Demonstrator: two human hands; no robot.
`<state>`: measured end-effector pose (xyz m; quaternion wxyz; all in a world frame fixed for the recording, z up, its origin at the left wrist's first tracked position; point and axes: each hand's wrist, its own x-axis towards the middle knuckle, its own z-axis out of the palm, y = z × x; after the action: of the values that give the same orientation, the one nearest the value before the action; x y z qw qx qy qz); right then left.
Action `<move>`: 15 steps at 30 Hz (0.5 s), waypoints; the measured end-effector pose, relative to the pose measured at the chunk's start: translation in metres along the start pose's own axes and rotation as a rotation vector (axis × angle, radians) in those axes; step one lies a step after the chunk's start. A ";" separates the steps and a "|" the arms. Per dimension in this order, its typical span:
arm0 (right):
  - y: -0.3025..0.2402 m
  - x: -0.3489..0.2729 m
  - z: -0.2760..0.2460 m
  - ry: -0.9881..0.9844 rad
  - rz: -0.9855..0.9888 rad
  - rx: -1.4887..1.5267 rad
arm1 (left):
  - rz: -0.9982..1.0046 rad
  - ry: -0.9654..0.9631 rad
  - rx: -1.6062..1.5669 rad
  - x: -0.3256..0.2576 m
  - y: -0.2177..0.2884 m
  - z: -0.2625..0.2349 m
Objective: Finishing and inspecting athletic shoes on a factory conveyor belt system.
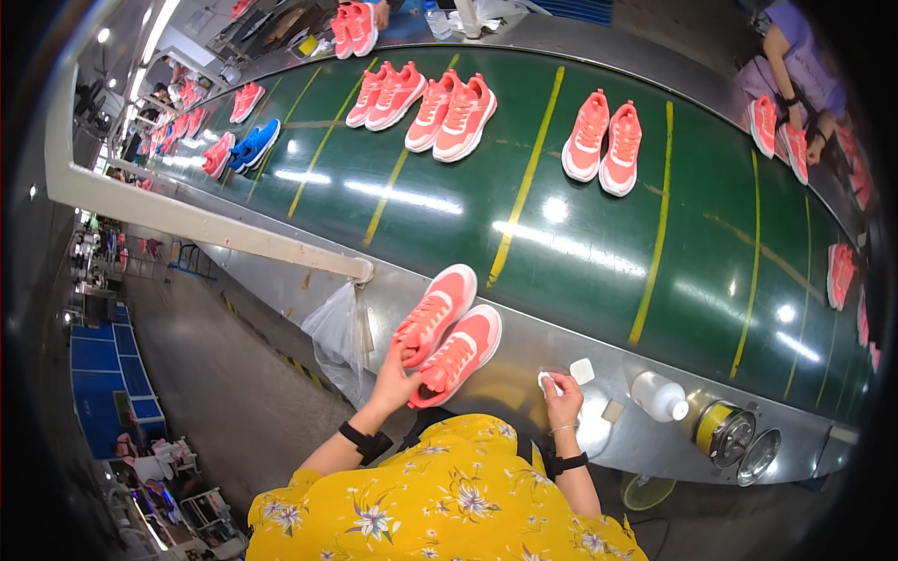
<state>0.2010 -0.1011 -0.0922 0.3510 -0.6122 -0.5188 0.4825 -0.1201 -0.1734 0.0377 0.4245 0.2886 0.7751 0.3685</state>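
At the metal ledge [524, 369] of a glossy green belt [580, 243], the left hand [393, 379] clasps the heels of two coral shoes [447, 338], likely light, soft mesh on springy soles, best gripped at the heel, while the right hand [561, 391] pinches a small white pad [544, 378].

Glossy green conveyor belt [599, 243], brushed metal rim [524, 374] (dully reflective), knit-cloth coral sneakers [447, 338], translucent plastic bottle [659, 396]

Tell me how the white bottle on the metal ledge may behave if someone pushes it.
The white bottle lies on its side on the metal ledge, so it would probably roll. It looks like thin plastic, likely light. The ledge's near edge seems close, so it might fall off.
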 end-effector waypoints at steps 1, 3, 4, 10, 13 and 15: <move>0.003 0.004 0.001 -0.016 0.005 0.010 | 0.180 -0.015 0.452 -0.007 -0.001 0.002; 0.009 0.009 0.003 -0.037 0.005 0.017 | 0.250 0.054 0.552 -0.008 0.000 0.008; 0.013 0.010 0.004 -0.047 0.019 0.006 | 0.227 -0.011 0.638 -0.005 0.010 0.006; 0.006 0.017 -0.003 -0.122 0.069 -0.034 | 0.377 -0.148 0.958 0.023 -0.011 0.004; 0.002 0.018 -0.011 -0.162 0.065 -0.047 | 0.379 -0.157 1.035 0.031 -0.011 0.010; 0.001 0.019 -0.014 -0.172 0.047 -0.070 | 0.393 -0.131 1.020 0.039 -0.001 0.014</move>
<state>0.2142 -0.0818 -0.0934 0.2722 -0.5923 -0.5490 0.5231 -0.1265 -0.1393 0.0142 0.2013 0.6193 0.7589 -0.0004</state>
